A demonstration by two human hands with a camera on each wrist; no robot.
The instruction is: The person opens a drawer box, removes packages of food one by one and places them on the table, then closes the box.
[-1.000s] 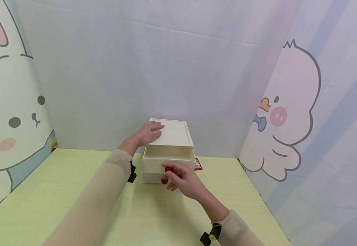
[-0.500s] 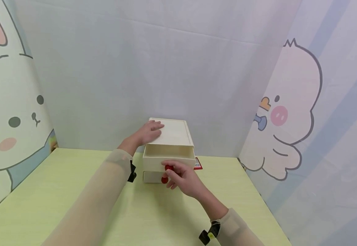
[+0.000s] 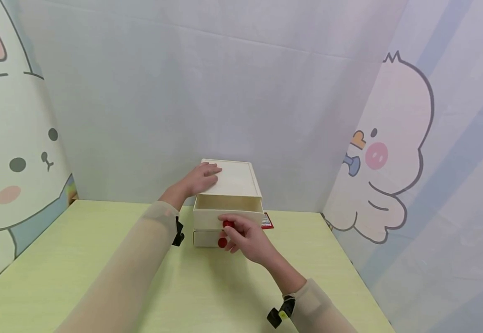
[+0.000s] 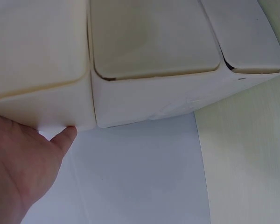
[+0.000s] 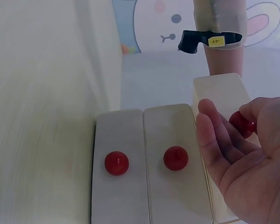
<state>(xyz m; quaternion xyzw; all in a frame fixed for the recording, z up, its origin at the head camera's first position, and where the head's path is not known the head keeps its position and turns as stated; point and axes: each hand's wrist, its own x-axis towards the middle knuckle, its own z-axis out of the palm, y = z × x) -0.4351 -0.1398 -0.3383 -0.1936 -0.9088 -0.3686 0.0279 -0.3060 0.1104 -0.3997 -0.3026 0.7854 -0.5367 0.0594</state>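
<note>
A small white drawer cabinet [image 3: 237, 178] stands on the table, its top drawer [image 3: 206, 218] pulled partly out. My left hand [image 3: 200, 180] rests on the left part of the cabinet's top, fingers extended; in the left wrist view its thumb [image 4: 65, 137] lies along the cabinet's edge. At the front, my right hand [image 3: 251, 240] pinches the red round knob [image 5: 241, 124] of the top drawer between thumb and fingers. Two lower drawers, each with a red knob, the middle one [image 5: 176, 158] and the bottom one [image 5: 116, 163], are pushed in. The visible inside of the top drawer shows bare walls.
A red-edged card [image 3: 268, 221] lies on the light yellow-green table [image 3: 308, 259], just right of the cabinet. A pale curtain [image 3: 141, 106] hangs close behind. Side curtains carry a cartoon rabbit [image 3: 12, 138] and a cartoon chick [image 3: 395, 138].
The top drawer has slid slightly back into the cabinet, my right hand moving with its knob. My left hand keeps its place on top.
</note>
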